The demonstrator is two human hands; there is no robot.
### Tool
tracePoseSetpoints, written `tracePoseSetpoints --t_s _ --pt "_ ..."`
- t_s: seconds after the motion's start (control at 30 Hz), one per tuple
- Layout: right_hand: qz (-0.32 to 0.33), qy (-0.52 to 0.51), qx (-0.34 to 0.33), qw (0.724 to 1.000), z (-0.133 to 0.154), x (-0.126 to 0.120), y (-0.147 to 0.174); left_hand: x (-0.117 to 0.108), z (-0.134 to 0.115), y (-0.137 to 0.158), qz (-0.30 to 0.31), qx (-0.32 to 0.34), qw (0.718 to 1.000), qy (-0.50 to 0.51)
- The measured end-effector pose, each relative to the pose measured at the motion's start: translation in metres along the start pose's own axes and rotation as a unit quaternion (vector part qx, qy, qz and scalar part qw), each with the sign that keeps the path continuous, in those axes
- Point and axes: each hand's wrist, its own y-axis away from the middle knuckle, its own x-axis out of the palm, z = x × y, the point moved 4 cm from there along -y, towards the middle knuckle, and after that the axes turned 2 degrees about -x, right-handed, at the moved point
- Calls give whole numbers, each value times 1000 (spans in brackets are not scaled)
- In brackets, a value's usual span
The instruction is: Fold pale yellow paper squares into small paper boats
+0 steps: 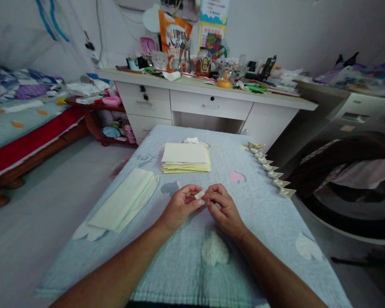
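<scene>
Between my two hands, over the middle of the cloth-covered table (179, 256), is a small folded piece of pale paper (199, 195). My left hand (183, 203) pinches it from the left with thumb and fingers. From the other side my right hand (223, 207) has its fingertips closed at the paper's right edge. Fingers cover much of the piece, so its full shape is hidden. Beyond the hands lies a stack of cream and yellow paper sheets (185, 153). A row of several small folded paper pieces (273, 174) runs along the table's right side.
Long folded pale green sheets (125, 199) lie at the table's left. A white desk (211, 102) crowded with jars and packets stands behind. At right is a front-loading washing machine (356, 115); at left, a bed (25, 124) and a low red shelf (96, 105).
</scene>
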Motion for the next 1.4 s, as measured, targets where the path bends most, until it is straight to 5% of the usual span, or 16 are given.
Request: tracePoseSetpoints --t_s 0.17,0.4,1.07,1.4 --pt "-34 -45 86 995 -12 -1 3 0 -2 -1 8 20 999 -25" --pt "13 -56 142 988 -19 5 3 0 -2 0 -7 13 998 -65" --pt "15 -113 144 983 -16 7 5 2 -5 2 15 25 974 -226" --pt "29 -81 123 989 -14 6 6 3 -2 2 25 10 975 -218"
